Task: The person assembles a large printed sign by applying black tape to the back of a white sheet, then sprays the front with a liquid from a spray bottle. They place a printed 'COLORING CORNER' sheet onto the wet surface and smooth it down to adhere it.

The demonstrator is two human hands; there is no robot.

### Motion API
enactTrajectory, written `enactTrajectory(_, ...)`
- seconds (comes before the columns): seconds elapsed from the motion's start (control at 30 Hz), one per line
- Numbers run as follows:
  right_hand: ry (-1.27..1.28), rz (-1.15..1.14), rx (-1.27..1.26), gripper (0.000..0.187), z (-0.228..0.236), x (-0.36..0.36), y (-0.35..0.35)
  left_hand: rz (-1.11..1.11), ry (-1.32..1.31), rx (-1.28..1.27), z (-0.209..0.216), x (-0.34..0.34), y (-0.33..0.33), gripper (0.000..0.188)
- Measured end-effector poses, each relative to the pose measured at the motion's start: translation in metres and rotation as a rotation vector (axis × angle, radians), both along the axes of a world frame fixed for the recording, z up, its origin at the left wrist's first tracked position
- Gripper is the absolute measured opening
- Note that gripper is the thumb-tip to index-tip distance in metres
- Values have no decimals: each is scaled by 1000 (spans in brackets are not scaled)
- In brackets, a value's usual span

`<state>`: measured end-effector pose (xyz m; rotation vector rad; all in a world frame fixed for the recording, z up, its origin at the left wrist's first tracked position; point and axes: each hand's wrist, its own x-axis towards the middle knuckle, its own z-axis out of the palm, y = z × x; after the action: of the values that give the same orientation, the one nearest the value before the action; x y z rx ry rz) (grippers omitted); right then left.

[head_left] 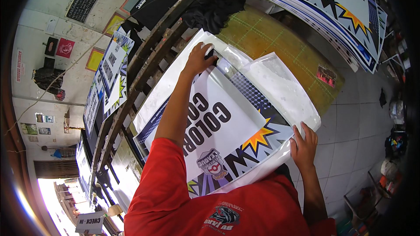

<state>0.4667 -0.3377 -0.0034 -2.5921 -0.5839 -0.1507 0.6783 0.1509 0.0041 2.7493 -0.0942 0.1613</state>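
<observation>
A large printed poster (218,118) with bold black lettering, an orange burst and purple dotted edges lies in front of me. Glossy white sheeting (284,78) spreads under and around it, with a loose flap folded back at the far right. My left hand (199,59) reaches to the poster's far edge, its fingers curled round a small dark object (212,54) that is mostly hidden. At the right, my right hand (303,146) closes its fingers on the edge of the glossy sheeting, near the poster's corner.
Beyond the sheeting is a yellowish cutting mat (262,30) with green grid lines. A black cloth (212,11) lies bunched at its far left. Stacked printed boards (332,8) stand at the far right. More boards (109,76) lean by the wooden rails (144,61) on the left.
</observation>
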Motion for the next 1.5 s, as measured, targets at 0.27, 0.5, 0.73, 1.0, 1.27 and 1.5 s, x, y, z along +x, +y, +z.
enactTrajectory(0.27, -103, -141, 151, 43, 33, 78, -44, 75, -142, -109, 43, -78, -43, 59)
enactTrajectory(0.5, -81, -134, 10, 56, 24, 203, -90, 99, -56, -123, 80, -233, -124, 62)
enactTrajectory(0.73, 39, 11, -28, 52, 3, 249, -105, 472, 5, -116, 65, -375, -215, 50)
enactTrajectory(1.0, 213, 387, 26, 34, 51, 256, -72, 807, 24, -72, 25, -420, -323, 56)
enactTrajectory(1.27, -297, 976, 131, 15, 110, 271, 134, 1012, -130, -54, 1, -422, -342, 67)
enactTrajectory(1.5, -280, 939, 33, 14, 86, 302, 263, 1118, -162, -74, -11, -411, -341, 72)
